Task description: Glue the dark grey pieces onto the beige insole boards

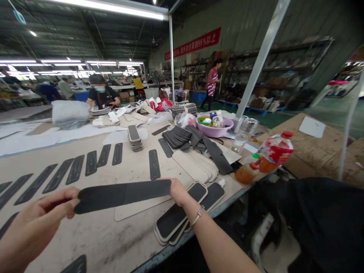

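Note:
A dark grey fabric strip (123, 196) is stretched level above the table between my two hands. My left hand (47, 218) pinches its left end between thumb and fingers. At the other end my right hand (178, 192), with a bracelet at the wrist, grips the strip; its fingertips are partly hidden. Just below my right forearm lies a stack of rounded beige-rimmed panels with dark centres (174, 218). Several dark strips with shiny smears (76, 169) lie in a row on the left, and one more (154, 164) lies beyond the held strip.
Plain beige panels (196, 165) and a heap of dark strips (178, 137) lie farther back. A small panel stack (134, 137), a lilac basin (213, 131) and drink bottles (274, 151) stand around them. The table edge (170, 250) runs along the right. A co-worker (102, 96) sits across.

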Tool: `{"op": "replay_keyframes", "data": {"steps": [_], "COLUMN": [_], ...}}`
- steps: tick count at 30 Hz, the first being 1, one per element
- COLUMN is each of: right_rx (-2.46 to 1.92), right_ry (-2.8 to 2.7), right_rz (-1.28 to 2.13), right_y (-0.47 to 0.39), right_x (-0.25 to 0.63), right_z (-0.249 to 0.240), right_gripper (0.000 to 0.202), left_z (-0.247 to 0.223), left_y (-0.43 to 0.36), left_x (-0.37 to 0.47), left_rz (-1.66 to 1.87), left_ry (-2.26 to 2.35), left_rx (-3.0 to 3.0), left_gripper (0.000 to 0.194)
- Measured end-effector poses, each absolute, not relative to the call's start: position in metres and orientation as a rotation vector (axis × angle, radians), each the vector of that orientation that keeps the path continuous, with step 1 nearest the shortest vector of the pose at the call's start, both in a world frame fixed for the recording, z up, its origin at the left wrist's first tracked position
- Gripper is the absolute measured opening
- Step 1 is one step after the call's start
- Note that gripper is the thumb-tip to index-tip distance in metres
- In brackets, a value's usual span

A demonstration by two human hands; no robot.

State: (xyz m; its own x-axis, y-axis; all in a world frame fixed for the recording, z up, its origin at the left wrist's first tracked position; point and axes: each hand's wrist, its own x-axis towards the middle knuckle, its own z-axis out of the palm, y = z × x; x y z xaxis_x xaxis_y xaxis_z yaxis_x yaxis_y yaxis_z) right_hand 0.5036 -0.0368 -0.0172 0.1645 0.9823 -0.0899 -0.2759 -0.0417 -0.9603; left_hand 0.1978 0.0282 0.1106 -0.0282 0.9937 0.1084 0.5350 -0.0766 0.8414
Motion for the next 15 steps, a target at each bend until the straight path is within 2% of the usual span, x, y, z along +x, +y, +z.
{"op": "replay_keyframes", "data": {"steps": [4, 8, 12, 15], "right_rx": [-1.074, -0.927, -0.918, -1.033], "right_ry": [-0.633, -0.502, -0.494, -0.536], "right_rz": [1.353, 1.511, 1.479, 1.408], "right_y": [-0.045, -0.050, -0.048, -0.045], "right_x": [0.512, 0.519, 0.515, 0.515], "right_z": [-0.014, -0.012, -0.015, -0.018], "right_gripper": [0.020, 0.022, 0.032, 0.029], "left_z": [0.102, 0.093, 0.095, 0.097], "left_y": [0.027, 0.024, 0.020, 0.017], "left_x": [0.201, 0.204, 0.209, 0.217], "left_rz": [1.021, 1.021, 1.001, 0.977], "left_ry": [1.466, 1.446, 1.441, 1.447], "left_rx": [1.267, 1.166, 1.167, 1.237], "left_gripper": [0.032, 0.031, 0.030, 0.027]}}
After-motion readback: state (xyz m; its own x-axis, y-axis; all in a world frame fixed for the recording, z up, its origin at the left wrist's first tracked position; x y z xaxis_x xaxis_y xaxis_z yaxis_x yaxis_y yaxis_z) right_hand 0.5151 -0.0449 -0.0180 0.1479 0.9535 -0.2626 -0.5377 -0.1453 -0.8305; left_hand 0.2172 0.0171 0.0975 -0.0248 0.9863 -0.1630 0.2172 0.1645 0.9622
